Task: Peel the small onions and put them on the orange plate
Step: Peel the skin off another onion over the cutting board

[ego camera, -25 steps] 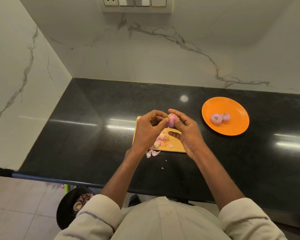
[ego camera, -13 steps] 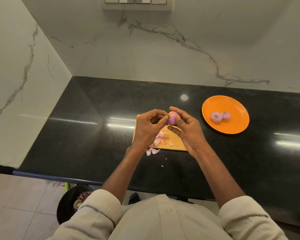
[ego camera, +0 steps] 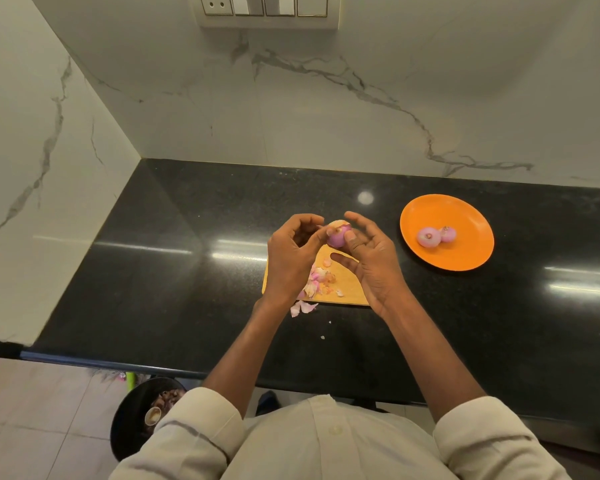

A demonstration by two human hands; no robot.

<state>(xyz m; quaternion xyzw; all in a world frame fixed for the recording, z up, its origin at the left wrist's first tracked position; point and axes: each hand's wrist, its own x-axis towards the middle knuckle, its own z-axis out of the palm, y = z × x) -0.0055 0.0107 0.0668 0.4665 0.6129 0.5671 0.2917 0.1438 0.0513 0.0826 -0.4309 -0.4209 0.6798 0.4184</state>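
A small purple onion (ego camera: 337, 236) with a flap of pale skin on top is held above the far end of a yellow cutting board (ego camera: 347, 282). My right hand (ego camera: 371, 261) pinches it with thumb and fingers. My left hand (ego camera: 293, 258) has its fingers curled, and its thumb tip is at the onion's skin. Two peeled onions (ego camera: 429, 236) (ego camera: 448, 233) lie side by side on the orange plate (ego camera: 465, 252) to the right. Loose onion peels (ego camera: 317, 282) lie on the board.
More peels (ego camera: 301, 308) and crumbs lie on the black counter (ego camera: 153, 271) by the board's near edge. White marble walls close the back and left. A dark bin (ego camera: 139, 415) with scraps stands on the floor below the counter's front edge.
Both hands have kept the onion above the board and shifted only slightly. The left thumb has worked at the skin on the onion's top. The plate's onions have not moved.
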